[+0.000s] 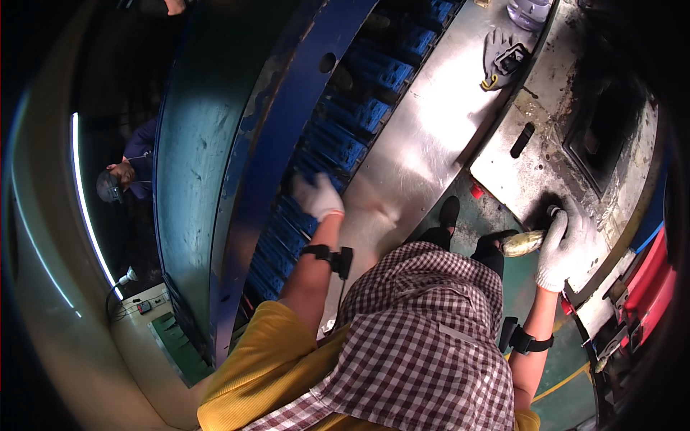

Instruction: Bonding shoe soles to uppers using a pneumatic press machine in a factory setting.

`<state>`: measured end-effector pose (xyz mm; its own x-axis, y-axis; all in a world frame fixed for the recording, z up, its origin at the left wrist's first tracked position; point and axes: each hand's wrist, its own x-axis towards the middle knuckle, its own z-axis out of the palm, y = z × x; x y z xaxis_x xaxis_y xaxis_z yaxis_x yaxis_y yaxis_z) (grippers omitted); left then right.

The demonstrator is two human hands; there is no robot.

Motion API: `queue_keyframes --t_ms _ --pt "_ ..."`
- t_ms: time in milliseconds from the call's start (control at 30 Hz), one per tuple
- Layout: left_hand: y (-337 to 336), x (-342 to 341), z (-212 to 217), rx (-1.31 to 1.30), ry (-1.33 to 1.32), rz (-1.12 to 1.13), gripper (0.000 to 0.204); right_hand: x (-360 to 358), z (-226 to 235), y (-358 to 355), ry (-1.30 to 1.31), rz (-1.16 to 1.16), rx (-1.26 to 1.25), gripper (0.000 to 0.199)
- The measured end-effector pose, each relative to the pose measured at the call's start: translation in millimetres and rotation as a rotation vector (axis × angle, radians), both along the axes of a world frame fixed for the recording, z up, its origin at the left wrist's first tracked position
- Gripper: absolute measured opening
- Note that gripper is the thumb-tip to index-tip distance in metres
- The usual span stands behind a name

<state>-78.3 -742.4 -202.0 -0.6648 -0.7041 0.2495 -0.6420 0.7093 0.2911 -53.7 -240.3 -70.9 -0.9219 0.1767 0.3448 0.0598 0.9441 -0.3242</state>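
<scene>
My left hand, in a white knit glove, is over the row of blue slotted holders. Its thumb and fingers are apart, slightly blurred, with nothing visible in them. On the other side, my right hand, also gloved in white, is beside the stained metal worktop. An oblong, pale yellow-green mottled piece sticks out from its thumb side, and the fingers close round its end. I cannot tell exactly what kind of thing it is.
Between holders and worktop runs a shiny metal ledge. A grey glove with a black device lies at its far end, near a clear purplish container. A blue metal guard rises on the left; a person is beyond it.
</scene>
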Motion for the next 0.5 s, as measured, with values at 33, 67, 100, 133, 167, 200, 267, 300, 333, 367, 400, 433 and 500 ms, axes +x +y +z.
queue_keyframes --t_ms 33,67,100,133,167,200,267,300,333,367,400,433,500 --pt "-29.8 1.2 0.4 0.093 0.128 0.227 0.078 -0.6 0.1 0.6 -0.007 -0.01 0.015 0.024" --pt "-62.4 2.5 2.4 0.312 0.094 0.566 0.081 -1.2 0.0 1.2 -0.007 0.015 0.007 0.025" --pt "-90.1 3.1 -1.6 0.41 0.151 0.717 0.077 -1.4 -0.3 1.4 -0.011 0.027 0.007 0.025" --pt "-118.6 6.4 -6.6 0.6 0.163 0.735 0.075 -1.5 -0.6 1.6 -0.012 0.019 0.018 0.025" --pt "-146.5 9.1 -14.8 0.783 0.225 0.642 0.073 -0.8 -1.8 0.3 -0.006 0.011 0.007 0.026" --pt "-171.6 11.6 -27.3 0.942 0.273 0.485 0.072 -0.4 -2.3 0.7 -0.039 0.003 -0.023 0.027" --pt "-214.1 10.3 -59.8 1.24 0.339 0.389 0.07 1.8 -4.5 -0.2 -0.106 -0.029 -0.062 0.028" --pt "-232.6 8.3 -74.2 1.375 0.404 0.303 0.07 3.7 -5.8 -0.9 -0.147 -0.041 -0.155 0.028" --pt "-249.3 5.0 -85.5 1.41 0.316 0.293 0.071 5.0 -7.0 -0.7 -0.18 -0.077 -0.225 0.028" --pt "-266.1 0.4 -91.2 1.467 0.273 0.279 0.071 6.6 -7.9 -0.5 -0.203 -0.123 -0.236 0.028" --pt "-279.8 -5.8 -93.3 1.502 0.204 0.334 0.068 7.2 -8.7 0.5 -0.16 -0.084 -0.119 0.029" --pt "-289.1 -12.2 -93.9 1.536 0.135 0.388 0.064 7.3 -9.3 1.5 -0.153 -0.045 -0.12 0.029" --pt "-296.0 -17.9 -87.9 1.51 -0.004 0.595 0.058 7.8 -9.4 1.7 -0.136 -0.044 -0.118 0.029"
